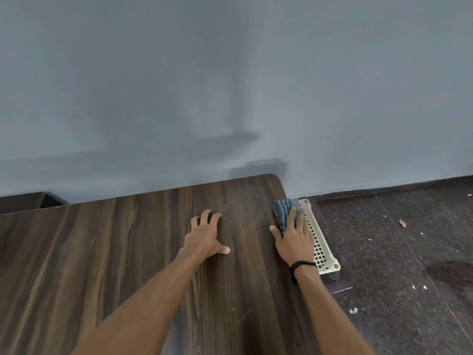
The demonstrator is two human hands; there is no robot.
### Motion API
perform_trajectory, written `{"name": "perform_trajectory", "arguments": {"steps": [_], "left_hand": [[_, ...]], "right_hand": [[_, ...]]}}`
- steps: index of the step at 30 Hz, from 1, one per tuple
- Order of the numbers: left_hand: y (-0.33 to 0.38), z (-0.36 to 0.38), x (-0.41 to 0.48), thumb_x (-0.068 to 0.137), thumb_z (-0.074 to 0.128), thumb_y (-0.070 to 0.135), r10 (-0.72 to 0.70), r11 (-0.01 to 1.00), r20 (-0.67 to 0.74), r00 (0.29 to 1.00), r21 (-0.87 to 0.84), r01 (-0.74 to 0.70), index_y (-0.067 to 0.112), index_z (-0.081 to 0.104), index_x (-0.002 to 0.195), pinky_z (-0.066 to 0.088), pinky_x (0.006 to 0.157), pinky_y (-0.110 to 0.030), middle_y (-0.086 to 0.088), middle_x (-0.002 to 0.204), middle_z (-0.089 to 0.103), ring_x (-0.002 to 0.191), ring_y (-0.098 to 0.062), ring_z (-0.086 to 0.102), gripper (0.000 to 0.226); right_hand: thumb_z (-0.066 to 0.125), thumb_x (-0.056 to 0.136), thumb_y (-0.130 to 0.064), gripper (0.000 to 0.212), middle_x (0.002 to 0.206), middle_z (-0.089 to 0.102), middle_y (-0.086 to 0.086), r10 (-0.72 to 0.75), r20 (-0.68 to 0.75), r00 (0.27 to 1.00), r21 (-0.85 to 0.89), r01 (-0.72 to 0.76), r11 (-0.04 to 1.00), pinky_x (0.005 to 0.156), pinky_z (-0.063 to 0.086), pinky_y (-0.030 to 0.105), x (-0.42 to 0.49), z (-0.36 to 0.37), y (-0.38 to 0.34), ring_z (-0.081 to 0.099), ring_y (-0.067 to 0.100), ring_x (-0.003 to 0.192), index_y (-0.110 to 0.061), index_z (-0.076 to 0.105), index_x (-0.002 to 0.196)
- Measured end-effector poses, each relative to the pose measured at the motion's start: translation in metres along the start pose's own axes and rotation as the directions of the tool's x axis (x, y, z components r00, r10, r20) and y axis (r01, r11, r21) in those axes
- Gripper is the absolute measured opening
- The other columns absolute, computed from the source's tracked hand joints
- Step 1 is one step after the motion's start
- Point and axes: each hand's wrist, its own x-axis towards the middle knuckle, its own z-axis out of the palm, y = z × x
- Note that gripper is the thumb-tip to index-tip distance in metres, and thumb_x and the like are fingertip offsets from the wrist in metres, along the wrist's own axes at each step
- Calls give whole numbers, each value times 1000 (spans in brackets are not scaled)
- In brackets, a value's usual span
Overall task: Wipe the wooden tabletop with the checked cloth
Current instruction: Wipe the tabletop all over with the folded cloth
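The dark wooden tabletop (128, 252) fills the lower left of the head view. A blue-grey checked cloth (284, 212) lies bunched at the table's far right edge, near the rounded corner. My right hand (294, 239) presses flat on the cloth, fingers spread over it, with a black band on the wrist. My left hand (206, 237) rests on the bare wood to the left of it, fingers apart and bent, holding nothing. Faint smear marks show on the wood between the two hands.
A cream plastic lattice basket (320, 242) sits just beyond the table's right edge, on a dark box below. A grey-blue wall (230, 85) stands right behind the table. Dark speckled floor (409, 252) with scattered bits of debris lies to the right.
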Motion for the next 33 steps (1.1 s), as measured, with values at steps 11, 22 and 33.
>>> {"name": "perform_trajectory", "arguments": {"steps": [11,22,33], "left_hand": [[-8,4,8,62,83,58,24,999,20,999,29,-25,39,10,150,32,107,-61,6,161,-2,147,-32,3,116],[2,-13,26,60,81,64,-46,969,347,937,244,-43,41,-40,136,5,112,-68,3,134,-55,133,-44,-38,145],[21,-19,27,57,89,50,-86,975,340,937,224,9,43,-36,138,14,110,-69,-3,147,-47,136,-48,-31,149]], "right_hand": [[17,109,-47,59,166,-25,-3,-153,-39,988,-140,146,979,123,-8,57,10,10,-4,-30,20,151,-31,-9,160],[16,109,-47,60,166,-21,-3,-197,-32,980,-187,188,964,123,-15,50,38,15,-29,-23,19,153,-34,-12,160],[17,110,-39,57,170,-10,-2,-293,71,953,-140,300,944,126,-6,47,60,10,-60,-12,22,156,-28,-2,163]]}}
